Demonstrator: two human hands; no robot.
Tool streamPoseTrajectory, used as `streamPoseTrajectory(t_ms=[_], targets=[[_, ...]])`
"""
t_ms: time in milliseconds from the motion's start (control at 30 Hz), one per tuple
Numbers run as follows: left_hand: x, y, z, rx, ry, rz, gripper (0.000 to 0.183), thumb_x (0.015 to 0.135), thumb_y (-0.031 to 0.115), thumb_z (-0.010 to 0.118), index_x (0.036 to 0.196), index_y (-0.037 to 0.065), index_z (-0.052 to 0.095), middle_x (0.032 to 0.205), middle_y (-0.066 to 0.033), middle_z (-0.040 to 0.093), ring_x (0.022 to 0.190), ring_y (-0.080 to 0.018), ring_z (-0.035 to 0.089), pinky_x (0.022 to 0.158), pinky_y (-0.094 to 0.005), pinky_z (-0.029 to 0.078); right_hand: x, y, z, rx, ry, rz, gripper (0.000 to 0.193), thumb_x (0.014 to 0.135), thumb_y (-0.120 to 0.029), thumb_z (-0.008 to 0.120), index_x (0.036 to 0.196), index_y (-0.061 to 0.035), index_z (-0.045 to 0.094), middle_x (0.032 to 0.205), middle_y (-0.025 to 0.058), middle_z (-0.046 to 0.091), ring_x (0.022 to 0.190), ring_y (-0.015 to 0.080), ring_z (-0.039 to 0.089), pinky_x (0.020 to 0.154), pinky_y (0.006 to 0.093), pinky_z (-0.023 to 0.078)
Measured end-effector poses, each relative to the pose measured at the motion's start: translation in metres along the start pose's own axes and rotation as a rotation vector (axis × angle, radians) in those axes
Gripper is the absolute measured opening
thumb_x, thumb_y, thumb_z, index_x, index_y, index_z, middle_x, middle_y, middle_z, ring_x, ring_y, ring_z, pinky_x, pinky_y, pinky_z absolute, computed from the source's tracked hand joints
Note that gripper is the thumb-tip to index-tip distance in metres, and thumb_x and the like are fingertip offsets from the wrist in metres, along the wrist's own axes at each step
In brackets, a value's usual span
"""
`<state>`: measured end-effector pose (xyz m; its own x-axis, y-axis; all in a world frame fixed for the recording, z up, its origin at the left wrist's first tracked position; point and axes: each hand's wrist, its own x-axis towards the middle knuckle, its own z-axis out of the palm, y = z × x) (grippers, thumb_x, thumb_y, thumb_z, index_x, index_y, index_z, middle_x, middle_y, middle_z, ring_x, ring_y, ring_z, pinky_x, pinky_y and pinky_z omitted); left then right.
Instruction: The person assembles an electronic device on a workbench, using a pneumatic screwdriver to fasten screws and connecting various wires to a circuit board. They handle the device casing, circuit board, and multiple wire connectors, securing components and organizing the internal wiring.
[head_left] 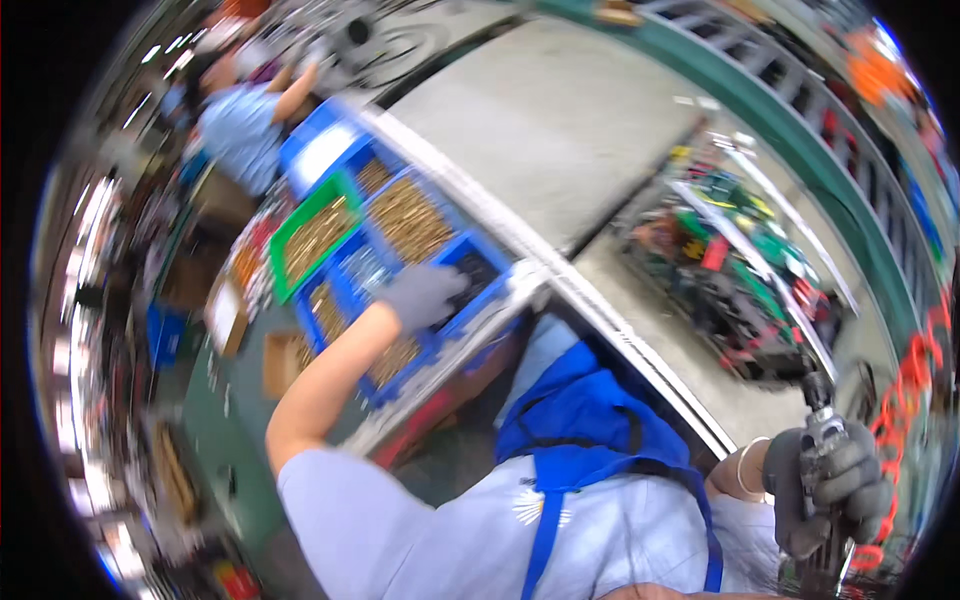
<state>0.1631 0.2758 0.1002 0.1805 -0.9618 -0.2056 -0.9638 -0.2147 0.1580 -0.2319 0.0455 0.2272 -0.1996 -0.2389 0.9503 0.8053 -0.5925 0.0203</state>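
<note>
In a grey glove, my left hand (422,296) reaches over the blue parts bins, its fingers at a bin of dark small parts (476,274). Blur and the bin hide whether those fingers are closed. Around it, one blue bin holds brass-coloured screws (410,220) and another holds silvery small parts (364,270). A green tray (290,238) of similar screws lies farther left. Out to the right, my gloved right hand (845,490) is wrapped round a metal air driver (822,430), its dark tip pointing up and away. An orange coiled hose (905,390) hangs beside it.
A pale work surface with a white rail (620,340) runs diagonally past me. On the right lies a pile of green, red and black parts (740,260). Another person (240,130) works at the far left. A cardboard box (284,362) sits by the bins.
</note>
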Motion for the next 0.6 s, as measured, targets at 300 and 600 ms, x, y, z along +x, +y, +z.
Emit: streamPoseTrajectory(t_ms=[300, 600], targets=[[0.002, 0.008, -0.037, 0.076, -0.149, -0.155, 0.013, 0.078, 0.022, 0.071, 0.082, 0.010, 0.068, 0.078, -0.0152, 0.066, 0.077, -0.0363, 0.065, 0.072, -0.0472, 0.051, -0.007, -0.077, -0.048, -0.530, 0.067, 0.048, 0.042, 0.077, 0.000, 0.057, 0.118, 0.0006, 0.050, 0.079, 0.0027, 0.037, 0.047, 0.0102, 0.040, 0.044, 0.0262, 0.039], [0.083, 0.190, -0.102, -1.199, 0.129, -0.036, 0.018, 0.080, 0.011, 0.064, 0.093, 0.000, 0.068, 0.082, -0.0076, 0.068, 0.069, -0.0116, 0.063, 0.054, -0.0214, 0.047, -0.006, -0.066, -0.047, -0.287, 0.151, 0.094, 0.040, 0.080, 0.002, 0.060, 0.118, 0.0022, 0.049, 0.077, 0.0019, 0.039, 0.047, 0.0076, 0.043, 0.043, 0.0246, 0.043]])
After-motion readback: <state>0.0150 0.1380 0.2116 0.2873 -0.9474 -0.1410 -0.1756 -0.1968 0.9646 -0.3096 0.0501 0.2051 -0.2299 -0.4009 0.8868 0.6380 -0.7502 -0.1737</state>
